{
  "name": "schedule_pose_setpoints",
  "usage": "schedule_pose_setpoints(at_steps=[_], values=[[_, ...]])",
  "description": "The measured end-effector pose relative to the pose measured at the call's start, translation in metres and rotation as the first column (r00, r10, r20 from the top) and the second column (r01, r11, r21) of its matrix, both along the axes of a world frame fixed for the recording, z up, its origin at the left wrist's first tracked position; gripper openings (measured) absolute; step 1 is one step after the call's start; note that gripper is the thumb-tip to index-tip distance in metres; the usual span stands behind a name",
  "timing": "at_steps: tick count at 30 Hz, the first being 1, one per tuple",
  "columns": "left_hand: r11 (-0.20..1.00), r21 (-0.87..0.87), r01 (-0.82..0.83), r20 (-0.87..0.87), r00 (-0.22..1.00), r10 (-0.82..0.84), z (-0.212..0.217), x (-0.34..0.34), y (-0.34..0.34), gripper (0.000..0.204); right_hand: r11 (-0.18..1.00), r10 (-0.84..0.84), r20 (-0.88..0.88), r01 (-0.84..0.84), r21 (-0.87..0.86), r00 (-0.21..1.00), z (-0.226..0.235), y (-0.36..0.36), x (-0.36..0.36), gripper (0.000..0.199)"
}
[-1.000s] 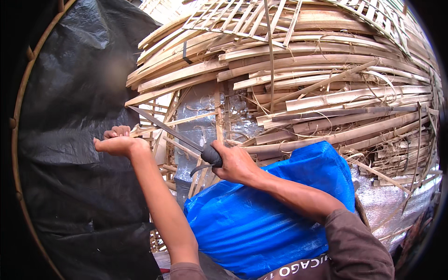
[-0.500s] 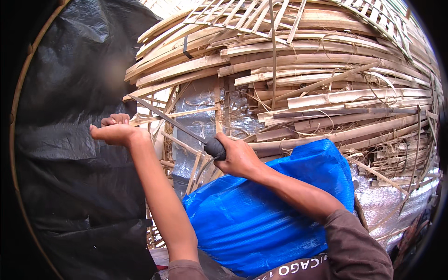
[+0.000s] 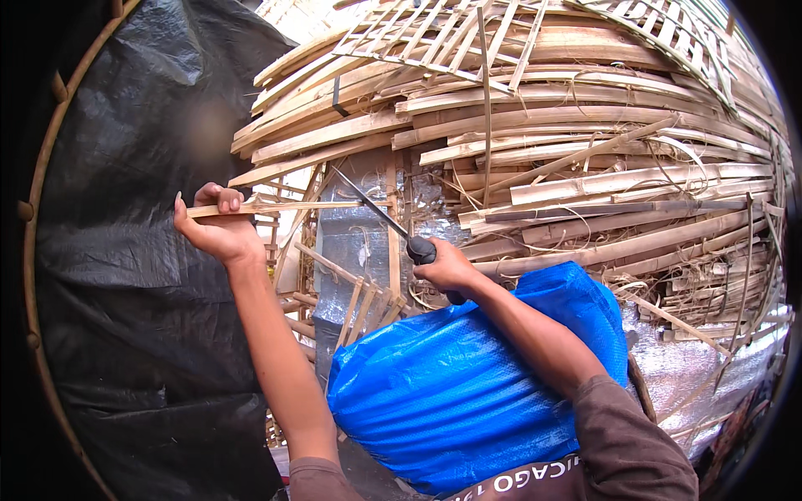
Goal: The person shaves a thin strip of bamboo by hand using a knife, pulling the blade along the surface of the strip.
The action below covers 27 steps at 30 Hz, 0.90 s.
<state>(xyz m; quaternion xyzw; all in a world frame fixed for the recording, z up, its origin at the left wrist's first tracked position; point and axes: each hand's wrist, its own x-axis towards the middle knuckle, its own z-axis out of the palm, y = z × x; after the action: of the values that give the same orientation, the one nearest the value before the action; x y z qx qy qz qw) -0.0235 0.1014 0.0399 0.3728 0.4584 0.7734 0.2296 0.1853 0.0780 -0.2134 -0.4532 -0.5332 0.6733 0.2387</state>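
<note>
A thin, pale bamboo strip (image 3: 292, 205) lies nearly level across the fingers of my left hand (image 3: 224, 232), which is turned palm up and curled round its thick end. My right hand (image 3: 451, 269) grips the dark handle of a long narrow knife (image 3: 386, 219). The knife's blade slants up and left, crossing near the strip's thin far end; whether the edge touches it I cannot tell. A blue plastic sheet (image 3: 476, 384) covers my lap below both forearms.
Split bamboo slats (image 3: 585, 171) are piled high ahead and to the right. Woven bamboo lattice pieces (image 3: 443, 37) rest on top. Black plastic sheeting (image 3: 125, 275) hangs at the left. Short strips (image 3: 355, 313) stand beside the blue sheet, near silvery sheeting (image 3: 342, 238).
The knife and my right hand have moved right along the strip, toward its thin end. My left hand has shifted slightly right, and more of the strip shows across its fingers.
</note>
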Motion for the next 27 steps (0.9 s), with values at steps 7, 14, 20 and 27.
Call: schedule_pose_setpoints(at_steps=[7,14,20,27], values=[[0.863,-0.034,0.505,-0.031,0.862,-0.506,0.015,-0.046,0.005,0.053,0.994,-0.018,0.083,0.008,0.113,0.996,-0.016,0.007,0.0,0.048],[0.934,-0.03,0.356,-0.081,0.931,-0.357,0.009,-0.028,0.028,0.051,0.949,0.003,0.19,-0.063,0.308,0.982,0.039,-0.012,0.003,0.04],[0.938,0.009,0.346,-0.068,0.936,-0.345,0.007,-0.023,0.03,0.051,0.931,0.004,0.11,-0.044,0.363,0.994,0.056,-0.011,0.001,0.044],[0.959,0.035,0.283,-0.03,0.959,-0.282,0.0,-0.035,0.017,0.051,0.932,-0.032,0.4,-0.118,0.343,0.916,0.005,-0.006,0.002,0.045]])
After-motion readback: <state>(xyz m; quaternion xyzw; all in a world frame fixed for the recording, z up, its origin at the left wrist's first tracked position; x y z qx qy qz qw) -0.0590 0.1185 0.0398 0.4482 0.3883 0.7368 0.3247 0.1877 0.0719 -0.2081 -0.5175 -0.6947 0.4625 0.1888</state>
